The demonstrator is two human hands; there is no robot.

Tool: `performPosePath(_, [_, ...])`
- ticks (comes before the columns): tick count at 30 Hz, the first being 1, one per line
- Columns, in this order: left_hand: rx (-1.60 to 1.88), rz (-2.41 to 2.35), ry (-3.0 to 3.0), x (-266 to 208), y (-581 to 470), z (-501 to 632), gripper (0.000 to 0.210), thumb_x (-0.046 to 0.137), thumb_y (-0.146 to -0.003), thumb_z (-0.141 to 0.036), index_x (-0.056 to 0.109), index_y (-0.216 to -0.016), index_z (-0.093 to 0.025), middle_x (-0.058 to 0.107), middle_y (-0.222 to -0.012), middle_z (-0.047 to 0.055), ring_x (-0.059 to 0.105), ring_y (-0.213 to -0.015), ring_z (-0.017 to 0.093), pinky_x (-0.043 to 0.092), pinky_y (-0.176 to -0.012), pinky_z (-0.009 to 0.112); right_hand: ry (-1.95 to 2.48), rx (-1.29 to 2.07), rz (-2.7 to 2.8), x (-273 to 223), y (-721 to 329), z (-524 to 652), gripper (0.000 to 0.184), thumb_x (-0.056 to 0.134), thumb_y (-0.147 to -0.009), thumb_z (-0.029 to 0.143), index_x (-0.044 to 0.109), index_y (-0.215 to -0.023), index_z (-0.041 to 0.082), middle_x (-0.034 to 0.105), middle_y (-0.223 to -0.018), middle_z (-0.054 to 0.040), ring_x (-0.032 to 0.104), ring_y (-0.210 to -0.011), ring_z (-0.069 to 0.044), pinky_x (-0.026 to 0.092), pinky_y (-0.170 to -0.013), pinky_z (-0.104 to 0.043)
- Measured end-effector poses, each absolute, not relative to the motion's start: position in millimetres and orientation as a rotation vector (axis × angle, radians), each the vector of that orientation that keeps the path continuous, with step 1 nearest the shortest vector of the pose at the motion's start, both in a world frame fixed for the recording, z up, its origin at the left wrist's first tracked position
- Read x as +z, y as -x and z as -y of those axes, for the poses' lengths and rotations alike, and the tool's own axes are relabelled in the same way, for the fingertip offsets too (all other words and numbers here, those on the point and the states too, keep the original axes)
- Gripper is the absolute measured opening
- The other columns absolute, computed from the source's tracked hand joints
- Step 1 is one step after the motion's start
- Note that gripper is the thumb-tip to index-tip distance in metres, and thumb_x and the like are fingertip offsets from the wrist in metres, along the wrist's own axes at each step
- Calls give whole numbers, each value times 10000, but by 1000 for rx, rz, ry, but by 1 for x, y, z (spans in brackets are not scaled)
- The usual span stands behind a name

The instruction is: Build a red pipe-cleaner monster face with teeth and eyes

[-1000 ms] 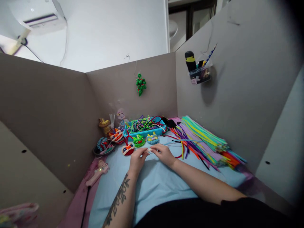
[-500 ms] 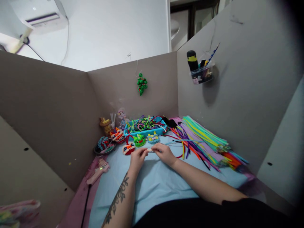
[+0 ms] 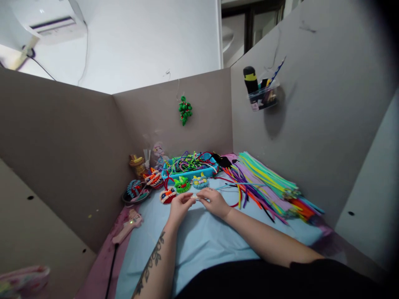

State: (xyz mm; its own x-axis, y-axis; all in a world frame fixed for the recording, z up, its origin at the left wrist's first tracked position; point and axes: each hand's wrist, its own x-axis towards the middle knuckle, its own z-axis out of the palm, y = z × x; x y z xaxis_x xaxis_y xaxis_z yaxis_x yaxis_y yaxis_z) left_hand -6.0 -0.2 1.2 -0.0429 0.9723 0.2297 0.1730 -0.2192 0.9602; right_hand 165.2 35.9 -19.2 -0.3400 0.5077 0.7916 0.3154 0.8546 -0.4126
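Both hands meet above the blue cloth, pinching a short white pipe cleaner (image 3: pixel 195 197) between them; its exact shape is mostly hidden by fingers. My left hand (image 3: pixel 180 208) grips one end with thumb and fingertips. At the other end, my right hand (image 3: pixel 215 202) is closed in a similar pinch. Just beyond the hands sit small fuzzy animal-head figures: a red and white one (image 3: pixel 167 195) by my left hand, a green one (image 3: pixel 182 185) and a light blue and yellow one (image 3: pixel 200 181) further back.
A blue tray (image 3: pixel 174 175) of tangled stems stands behind the figures. Bundles of coloured pipe cleaners (image 3: pixel 264 182) lie at right. At left are a pink glue gun (image 3: pixel 128 226) with a cord and a dark bowl (image 3: pixel 126 200). Grey panels (image 3: pixel 205 124) enclose the table.
The hands have drawn slightly closer together, so less of the white pipe cleaner shows between the fingertips. The whole view has shifted a little.
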Motion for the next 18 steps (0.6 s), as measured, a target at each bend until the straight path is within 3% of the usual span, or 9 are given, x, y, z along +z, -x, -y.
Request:
performPosePath(6, [1443,-1294,-1521,3,12,-2,380,697,-658,-385,640,-917,-114,704,-795,90,671,-707,193,540,-616,288,731,117,2016,-19,-164,-35,89,568,-845,226,652,-875,218,689,-820,-29,610,-791,-172,387,-765,-319])
performPosePath(9, [2035,-1553,-1298,2,38,-7,360,549,-782,-385,589,-1041,-138,669,-912,86,649,-771,164,526,-654,271,785,155,1981,-20,-164,-38,86,556,-847,221,637,-825,204,669,-774,-26,593,-765,-170,376,-725,-304])
performPosePath(12, [2467,-1926,-812,-2,75,-15,377,529,-773,-280,536,-1115,-123,619,-1040,119,610,-914,174,497,-779,295,812,223,1960,-21,-164,-41,80,556,-840,218,624,-802,199,656,-770,-23,582,-748,-169,380,-704,-296])
performPosePath(15, [2263,-1987,-930,2,103,-26,326,601,-661,-192,609,-978,-119,661,-873,93,627,-779,180,504,-715,305,801,277,1949,-22,-164,-42,84,548,-834,200,620,-792,195,644,-763,-25,572,-741,-166,396,-697,-288])
performPosePath(18, [1812,-1909,-1485,16,110,-39,238,645,-592,-196,665,-822,-136,681,-751,75,633,-760,212,491,-724,322,784,312,1942,-21,-163,-41,94,538,-829,188,621,-786,191,631,-759,-32,563,-748,-167,409,-694,-284])
